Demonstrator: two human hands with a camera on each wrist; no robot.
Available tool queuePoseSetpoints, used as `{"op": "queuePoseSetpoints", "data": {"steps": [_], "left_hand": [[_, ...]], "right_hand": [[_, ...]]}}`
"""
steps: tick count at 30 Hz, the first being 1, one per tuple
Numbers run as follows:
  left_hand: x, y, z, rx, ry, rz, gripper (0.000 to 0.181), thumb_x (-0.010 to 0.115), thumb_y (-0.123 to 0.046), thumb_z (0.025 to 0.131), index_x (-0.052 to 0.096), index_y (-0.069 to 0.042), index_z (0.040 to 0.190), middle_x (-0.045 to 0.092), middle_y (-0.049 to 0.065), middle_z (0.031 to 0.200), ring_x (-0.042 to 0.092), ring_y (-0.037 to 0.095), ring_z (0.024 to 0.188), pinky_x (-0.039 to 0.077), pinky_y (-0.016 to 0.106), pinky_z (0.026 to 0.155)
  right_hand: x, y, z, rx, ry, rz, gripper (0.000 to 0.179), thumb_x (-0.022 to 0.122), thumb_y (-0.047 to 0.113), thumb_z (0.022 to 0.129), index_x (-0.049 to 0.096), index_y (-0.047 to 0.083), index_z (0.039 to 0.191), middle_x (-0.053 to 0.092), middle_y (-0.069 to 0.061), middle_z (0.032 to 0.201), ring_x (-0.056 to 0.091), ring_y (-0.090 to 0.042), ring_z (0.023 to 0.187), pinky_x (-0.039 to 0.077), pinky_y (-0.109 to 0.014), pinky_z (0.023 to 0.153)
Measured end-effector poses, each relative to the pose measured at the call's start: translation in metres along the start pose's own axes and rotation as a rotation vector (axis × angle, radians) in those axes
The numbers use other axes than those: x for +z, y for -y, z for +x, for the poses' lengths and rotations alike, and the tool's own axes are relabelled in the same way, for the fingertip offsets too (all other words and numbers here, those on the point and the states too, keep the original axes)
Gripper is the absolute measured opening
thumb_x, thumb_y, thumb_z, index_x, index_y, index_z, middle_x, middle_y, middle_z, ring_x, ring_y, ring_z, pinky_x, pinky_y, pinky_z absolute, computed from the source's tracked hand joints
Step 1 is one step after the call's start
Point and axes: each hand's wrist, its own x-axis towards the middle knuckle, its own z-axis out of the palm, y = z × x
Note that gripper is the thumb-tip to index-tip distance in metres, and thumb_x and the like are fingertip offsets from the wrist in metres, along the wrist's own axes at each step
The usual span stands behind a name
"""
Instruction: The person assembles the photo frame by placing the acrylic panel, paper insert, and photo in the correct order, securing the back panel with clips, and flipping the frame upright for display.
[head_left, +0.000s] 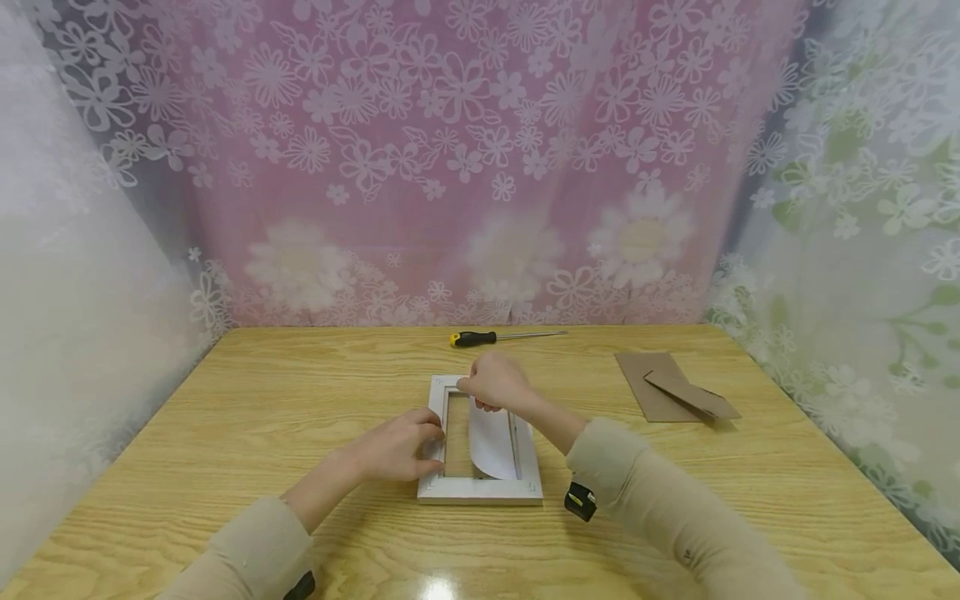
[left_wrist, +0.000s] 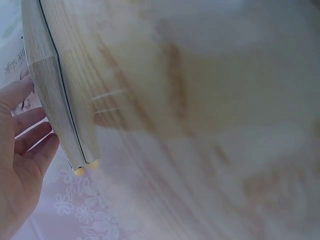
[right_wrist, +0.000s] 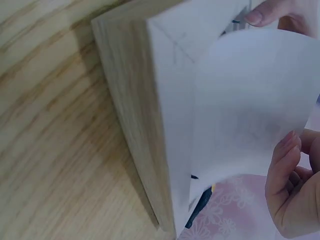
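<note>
A white wooden picture frame (head_left: 480,490) lies back side up on the table, its opening showing the wood-patterned surface beneath. Inside it a white paper sheet (head_left: 491,442) is lifted at its left edge and bends toward the right bar. My right hand (head_left: 497,382) pinches that sheet near its far end, above the frame; the curved sheet (right_wrist: 255,100) is also plain in the right wrist view. At the left bar, my left hand (head_left: 397,446) grips the frame, with its fingers (left_wrist: 42,137) against the outer side in the left wrist view.
Behind the frame lies a screwdriver (head_left: 474,339) with a black and yellow handle. Two brown board pieces (head_left: 652,392) overlap on the right side of the table (head_left: 300,383). Flowered curtains (head_left: 450,167) hang along the back and both sides.
</note>
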Motion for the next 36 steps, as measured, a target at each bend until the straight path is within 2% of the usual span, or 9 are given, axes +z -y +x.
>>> {"op": "queuePoseSetpoints", "data": {"steps": [10,18,28,36], "left_hand": [[0.000,0.000,0.000,-0.009,0.008,-0.005,0.033,0.072,-0.025,0.080,0.066,0.001,0.100,0.058,0.006,0.102,0.056,0.018,0.091,0.049,0.029,0.079],[0.001,0.001,-0.001,0.002,-0.006,0.005,0.033,0.073,-0.024,0.079,0.066,0.001,0.099,0.057,0.006,0.102,0.056,0.018,0.091,0.049,0.028,0.080],[0.000,-0.001,-0.001,-0.001,-0.002,0.000,0.034,0.072,-0.026,0.080,0.066,0.001,0.101,0.057,0.006,0.105,0.056,0.017,0.093,0.049,0.028,0.081],[-0.001,-0.001,-0.002,-0.016,0.005,-0.006,0.034,0.072,-0.024,0.080,0.066,0.001,0.103,0.057,0.007,0.106,0.055,0.018,0.096,0.048,0.029,0.083]], "right_hand": [[0.015,0.003,0.003,-0.010,0.011,-0.046,0.038,0.060,0.020,0.086,0.053,0.010,0.050,0.050,0.002,0.041,0.048,-0.011,0.036,0.037,-0.019,0.035],[0.023,-0.003,0.005,-0.041,0.041,-0.098,0.036,0.058,0.019,0.085,0.051,0.012,0.050,0.049,0.002,0.041,0.047,-0.009,0.035,0.035,-0.018,0.034],[0.033,-0.006,0.009,-0.061,0.048,-0.056,0.041,0.057,0.018,0.087,0.047,0.013,0.047,0.047,0.005,0.039,0.042,-0.007,0.032,0.032,-0.017,0.033],[0.041,-0.002,0.010,-0.073,0.087,-0.152,0.044,0.056,0.022,0.087,0.045,0.016,0.044,0.041,0.007,0.036,0.037,-0.005,0.031,0.024,-0.018,0.033]]}}
